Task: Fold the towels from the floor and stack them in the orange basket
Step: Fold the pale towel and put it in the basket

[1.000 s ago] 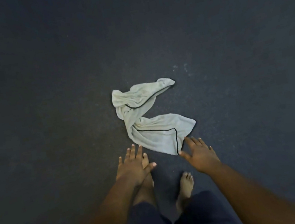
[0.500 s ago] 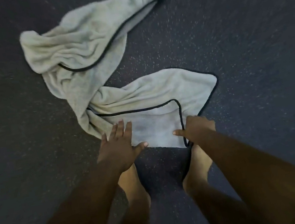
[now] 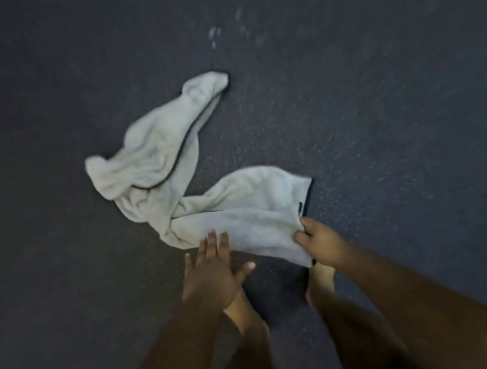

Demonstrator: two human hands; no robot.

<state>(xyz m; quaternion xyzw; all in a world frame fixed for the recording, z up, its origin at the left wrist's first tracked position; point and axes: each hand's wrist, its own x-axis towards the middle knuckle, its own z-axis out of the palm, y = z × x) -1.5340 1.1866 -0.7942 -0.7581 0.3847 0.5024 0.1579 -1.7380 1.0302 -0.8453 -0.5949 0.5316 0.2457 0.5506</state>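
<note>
Right hand [image 3: 320, 244] fingers curled, pinching the near corner of one pale towel [image 3: 240, 213], left hand [image 3: 212, 273] fingers straight and spread, tips at the towel's near edge, single crumpled dark-trimmed towel on dark floor [image 3: 382, 96], two bare feet below.

An indoor room, its kind hard to tell: a dark blue-grey speckled floor [image 3: 382, 96] fills the view, scuffed with pale marks at 12 o'clock. A crumpled pale towel [image 3: 169, 171] lies at centre, and bare feet [image 3: 240, 310] at 6 o'clock suggest a home.
</note>
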